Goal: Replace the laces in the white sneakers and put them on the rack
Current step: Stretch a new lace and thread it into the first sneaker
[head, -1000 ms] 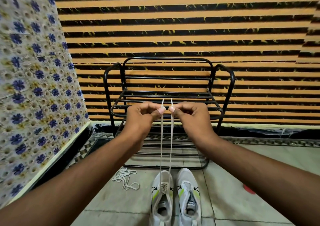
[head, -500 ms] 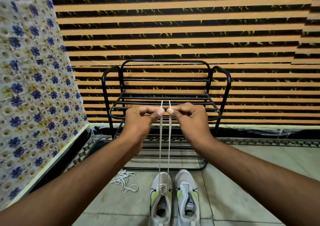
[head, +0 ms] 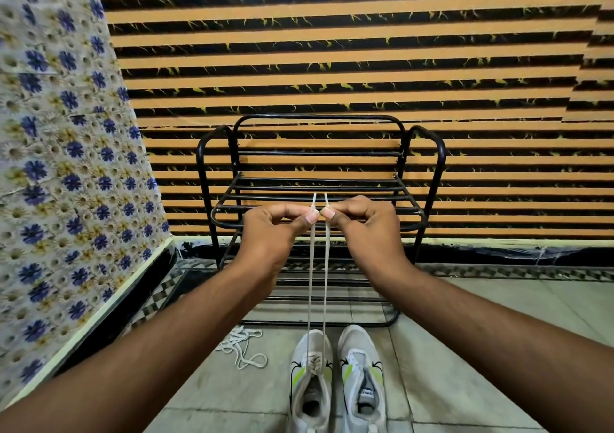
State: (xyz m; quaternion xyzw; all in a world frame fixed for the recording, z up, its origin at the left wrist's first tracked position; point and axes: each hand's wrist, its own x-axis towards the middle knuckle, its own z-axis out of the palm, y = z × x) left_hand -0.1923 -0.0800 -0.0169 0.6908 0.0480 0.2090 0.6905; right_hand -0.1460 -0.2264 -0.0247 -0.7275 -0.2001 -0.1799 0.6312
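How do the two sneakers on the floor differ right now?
The left sneaker has a lace threaded at its front eyelets, both ends pulled up taut; the right sneaker shows no lace. The left hand and right hand each pinch one lace end, so only the left sneaker is being worked. Both are white with green side accents, toes toward the rack, on the floor.

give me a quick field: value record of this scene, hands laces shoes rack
left hand: pinches one lace end
right hand: pinches the other lace end
lace: two strands pulled up taut from the left sneaker
left sneaker: on floor, partly laced
right sneaker: on floor beside it, no lace visible
loose lace: piled on floor, left of sneakers
rack: black metal, against striped wall, no shoes on it
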